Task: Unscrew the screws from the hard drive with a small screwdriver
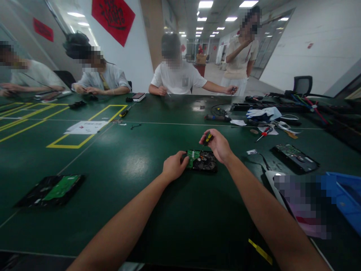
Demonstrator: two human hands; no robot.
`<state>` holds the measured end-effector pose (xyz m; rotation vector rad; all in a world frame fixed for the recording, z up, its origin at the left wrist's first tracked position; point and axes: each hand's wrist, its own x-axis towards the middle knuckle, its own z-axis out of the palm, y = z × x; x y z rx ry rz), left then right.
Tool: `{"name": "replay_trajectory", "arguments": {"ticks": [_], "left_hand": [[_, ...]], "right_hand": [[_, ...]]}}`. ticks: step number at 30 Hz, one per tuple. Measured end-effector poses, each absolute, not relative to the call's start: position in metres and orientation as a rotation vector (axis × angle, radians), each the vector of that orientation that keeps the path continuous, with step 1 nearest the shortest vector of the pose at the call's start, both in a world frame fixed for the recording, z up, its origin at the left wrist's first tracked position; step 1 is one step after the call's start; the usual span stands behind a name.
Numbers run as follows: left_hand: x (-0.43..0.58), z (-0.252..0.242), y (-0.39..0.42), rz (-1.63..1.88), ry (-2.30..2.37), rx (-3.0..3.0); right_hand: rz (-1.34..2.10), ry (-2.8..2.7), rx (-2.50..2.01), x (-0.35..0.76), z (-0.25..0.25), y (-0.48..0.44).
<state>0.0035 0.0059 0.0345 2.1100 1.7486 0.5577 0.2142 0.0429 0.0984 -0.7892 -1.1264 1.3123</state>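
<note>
A hard drive (201, 161) lies on the green table in front of me, its green circuit board facing up. Around the drive's left end are the closed fingers and thumb of my left hand (174, 166). My right hand (219, 146) is raised over the drive's right end. Its fingers are closed on a yellow-and-black screwdriver (208, 138), of which only the handle shows; I cannot make out the tip or whether it touches the drive.
Other hard drives lie at left (60, 188) and at right (295, 156). A red screwdriver (265, 132), gloves (265, 113) and cables sit at the back right. A blue bin (345, 195) stands near my right arm. Several people are across the table.
</note>
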Motion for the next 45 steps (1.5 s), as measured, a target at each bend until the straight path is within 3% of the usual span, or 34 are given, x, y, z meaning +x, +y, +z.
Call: {"name": "replay_trajectory", "arguments": {"ticks": [28, 45], "left_hand": [[0.0022, 0.0284, 0.0083, 0.577, 1.738, 2.130], [0.0014, 0.0288, 0.0090, 0.588, 1.739, 2.129]], "right_hand": [[1.337, -1.141, -0.797, 0.2157, 0.0993, 0.0432], [1.170, -1.262, -0.850, 0.2173, 0.0980, 0.0465]]}}
